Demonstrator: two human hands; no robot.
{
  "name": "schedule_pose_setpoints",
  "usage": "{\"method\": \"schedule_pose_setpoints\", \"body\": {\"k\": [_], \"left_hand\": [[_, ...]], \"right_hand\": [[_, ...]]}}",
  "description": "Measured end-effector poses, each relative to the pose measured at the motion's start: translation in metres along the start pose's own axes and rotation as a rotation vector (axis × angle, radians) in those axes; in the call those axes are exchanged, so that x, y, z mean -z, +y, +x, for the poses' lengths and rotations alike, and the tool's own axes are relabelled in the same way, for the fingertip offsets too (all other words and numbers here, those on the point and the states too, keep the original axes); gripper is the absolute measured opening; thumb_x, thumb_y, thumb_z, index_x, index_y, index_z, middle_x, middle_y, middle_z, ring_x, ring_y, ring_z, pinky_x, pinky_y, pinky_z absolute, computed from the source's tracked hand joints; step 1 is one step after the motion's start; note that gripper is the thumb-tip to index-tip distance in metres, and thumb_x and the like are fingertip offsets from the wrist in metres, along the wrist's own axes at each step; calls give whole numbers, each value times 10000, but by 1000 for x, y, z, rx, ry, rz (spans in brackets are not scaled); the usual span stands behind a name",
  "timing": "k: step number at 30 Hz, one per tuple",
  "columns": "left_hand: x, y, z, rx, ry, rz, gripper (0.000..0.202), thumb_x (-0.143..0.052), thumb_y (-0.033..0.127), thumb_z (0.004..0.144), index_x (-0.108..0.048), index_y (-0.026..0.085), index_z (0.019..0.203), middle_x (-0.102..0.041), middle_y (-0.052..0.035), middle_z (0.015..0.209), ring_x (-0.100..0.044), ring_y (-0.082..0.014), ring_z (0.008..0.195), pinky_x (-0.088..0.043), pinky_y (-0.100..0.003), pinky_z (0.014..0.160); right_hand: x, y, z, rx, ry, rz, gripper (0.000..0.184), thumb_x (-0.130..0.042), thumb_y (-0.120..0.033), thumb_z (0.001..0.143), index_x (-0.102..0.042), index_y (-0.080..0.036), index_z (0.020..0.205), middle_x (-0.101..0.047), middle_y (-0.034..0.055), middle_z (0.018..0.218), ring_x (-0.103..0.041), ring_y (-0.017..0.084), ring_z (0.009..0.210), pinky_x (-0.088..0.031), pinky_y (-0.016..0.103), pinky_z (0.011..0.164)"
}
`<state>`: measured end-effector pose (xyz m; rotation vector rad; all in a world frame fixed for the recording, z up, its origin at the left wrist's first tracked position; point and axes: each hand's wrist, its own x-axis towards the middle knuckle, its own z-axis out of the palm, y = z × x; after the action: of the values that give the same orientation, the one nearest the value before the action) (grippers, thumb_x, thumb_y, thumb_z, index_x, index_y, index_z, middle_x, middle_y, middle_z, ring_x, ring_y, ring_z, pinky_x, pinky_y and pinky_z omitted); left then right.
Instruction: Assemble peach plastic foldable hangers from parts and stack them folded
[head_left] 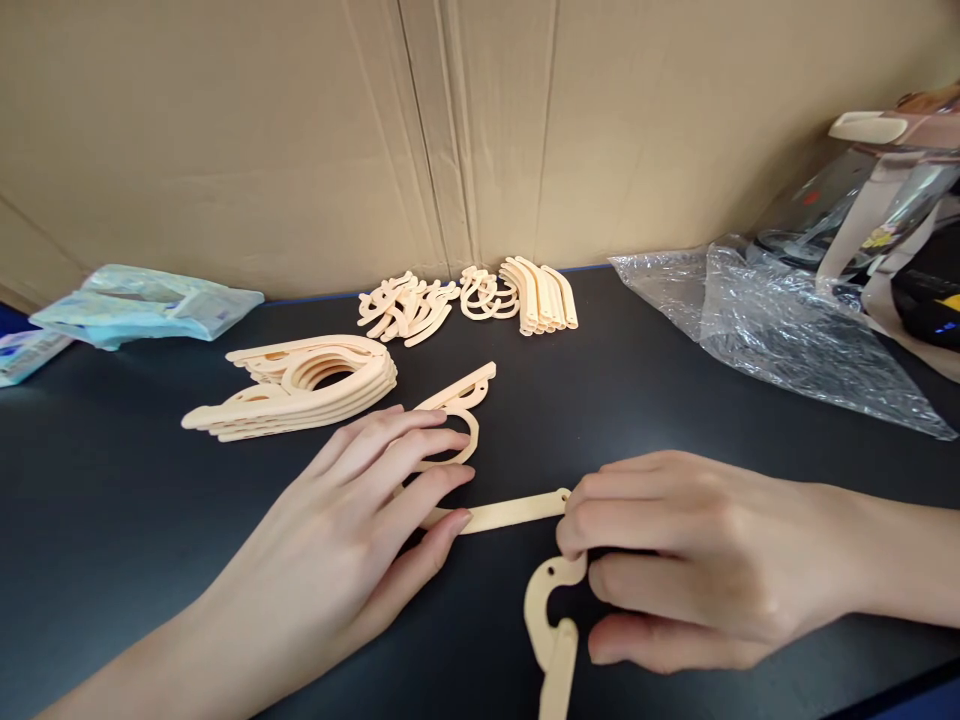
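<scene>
My left hand [375, 510] lies over a cream plastic folding hanger, fingers stretched and spread. Its fingertips rest on the ring part [474, 432], and the thumb touches a flat arm [517, 511] that runs to the right. At that arm's far end the fingers of my right hand [667, 560] are curled and closed on the hanger. Beneath them shows a curved piece [536, 600] with a small hole, and a second flat strip [559, 670] meets its lower end. My right fingertips hide the place where arm and curved piece come together.
A stack of cream folded hangers [315, 395] lies at left. Behind are loose hook pieces [405, 305], ring-shaped pieces [484, 293] and curved arms [541, 297]. Clear plastic film [795, 340] and a transparent bottle with a strap [847, 215] stand right; a blue-white packet [150, 305] lies left, cardboard [300, 130] behind.
</scene>
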<state>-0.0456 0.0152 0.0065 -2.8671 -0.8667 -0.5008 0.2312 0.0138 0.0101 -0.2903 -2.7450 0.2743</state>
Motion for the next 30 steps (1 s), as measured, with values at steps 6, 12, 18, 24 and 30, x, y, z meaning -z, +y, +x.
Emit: {"method": "schedule_pose_setpoints", "body": {"k": [6,12,18,24,30], "left_hand": [[-1,-1,0,19,53,42,188,-512,164,997,-646,138,1126,-635,-100,1201,-498,-248,1253,-344,-412,1104],[0,-2,-3,3,10,39,194,-548,206,982,-631,166,1152,-646,-85,1205,-501,-244,1275,-371,-404,1102],[0,-3,-2,26,45,64,181,-550,232,981,-635,180,1133,-667,-83,1194,-538,-274,1257,-411,-453,1080],[0,0,-2,55,54,55,204,-537,245,994,-631,165,1157,-658,-93,1215,-520,-281,1275,-375,-459,1106],[-7,29,8,26,116,28,312,-477,310,1034,-617,130,1248,-699,-77,1223,-572,-256,1220,-384,-389,1078]], "right_hand": [[12,9,-2,-80,-72,22,184,-539,-227,1016,-692,-125,1020,-639,42,865,-489,144,725,-375,276,653],[26,19,-7,-156,-121,40,145,-562,-102,959,-694,-158,980,-652,57,999,-543,164,891,-393,288,763],[36,34,-12,-214,-109,56,277,-500,-147,1000,-622,-188,755,-651,63,1004,-560,166,918,-412,289,766],[40,33,-15,-249,-41,-240,274,-408,-93,975,-644,-165,855,-672,83,950,-592,204,859,-434,337,746],[37,18,-18,-293,-70,-386,273,-594,-396,970,-730,-159,983,-698,91,1000,-633,206,765,-450,350,694]]}}
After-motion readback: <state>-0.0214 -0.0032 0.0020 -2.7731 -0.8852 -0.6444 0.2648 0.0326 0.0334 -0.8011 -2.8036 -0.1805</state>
